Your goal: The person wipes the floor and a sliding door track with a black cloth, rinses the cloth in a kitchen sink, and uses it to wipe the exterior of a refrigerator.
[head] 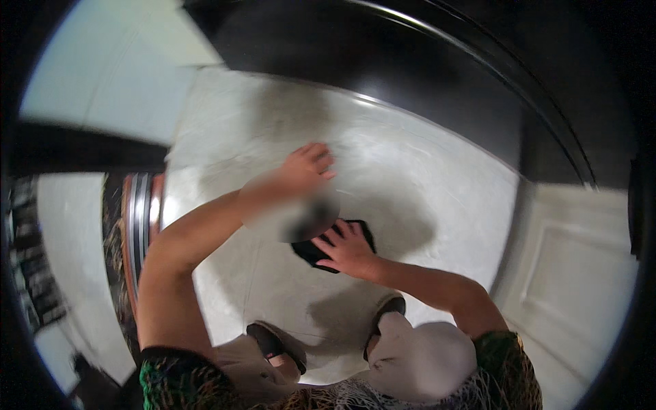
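Observation:
A black cloth-like item [307, 253] lies on the pale, glossy floor [369, 154] ahead of my feet. My right hand [348, 248] presses down on it with fingers spread. Up and to the left, my left hand [310, 161] is over the floor, its fingers slightly bent, and I see nothing in it. A round blurred patch covers my left wrist and part of the black item, so what lies there is hidden.
A large dark glossy panel [359, 56] stands along the far side. To the right is a pale panelled door or cabinet front [569, 271]. A piece of furniture with metallic and reddish-brown trim [138, 220] stands at left. My dark shoes [266, 341] are on the floor.

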### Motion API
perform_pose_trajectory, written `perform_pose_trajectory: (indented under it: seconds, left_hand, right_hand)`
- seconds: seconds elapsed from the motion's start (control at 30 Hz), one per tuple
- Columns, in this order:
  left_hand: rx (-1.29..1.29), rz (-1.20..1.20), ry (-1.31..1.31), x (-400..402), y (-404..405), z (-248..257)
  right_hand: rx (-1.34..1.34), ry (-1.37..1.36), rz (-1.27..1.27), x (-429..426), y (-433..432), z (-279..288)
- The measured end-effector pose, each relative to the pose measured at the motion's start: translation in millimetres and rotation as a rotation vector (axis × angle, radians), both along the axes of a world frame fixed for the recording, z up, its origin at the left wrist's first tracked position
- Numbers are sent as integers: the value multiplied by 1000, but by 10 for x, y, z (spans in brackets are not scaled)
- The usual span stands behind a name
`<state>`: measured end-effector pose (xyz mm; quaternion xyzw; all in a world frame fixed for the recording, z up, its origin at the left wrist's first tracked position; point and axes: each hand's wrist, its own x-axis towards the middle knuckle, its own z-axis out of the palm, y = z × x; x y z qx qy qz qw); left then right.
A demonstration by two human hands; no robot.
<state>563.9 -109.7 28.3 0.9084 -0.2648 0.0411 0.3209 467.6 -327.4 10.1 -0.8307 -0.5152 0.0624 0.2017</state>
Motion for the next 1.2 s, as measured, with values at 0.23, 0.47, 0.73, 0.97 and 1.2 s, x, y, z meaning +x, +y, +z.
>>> perform_pose_trajectory:
  seconds: [0.23, 0.47, 0.73, 0.97, 1.2]
  left_hand:
    - [402, -233, 45, -482, -102, 11]
    - [636, -81, 303, -940, -306, 89]
    - [787, -13, 316, -1272, 27, 93]
    - [795, -40, 459, -1403, -188, 246]
    - [705, -31, 722, -1823, -47, 1189]
  right_hand:
    - [250, 244, -306, 314, -598, -227]
    - [54, 63, -1059, 540, -1497, -144]
    - [-227, 309, -1860, -664, -2204, -208]
    - [-679, 941, -2157, -2439, -2377, 207]
    - [-3, 1494, -2046, -3092, -2581, 1221]
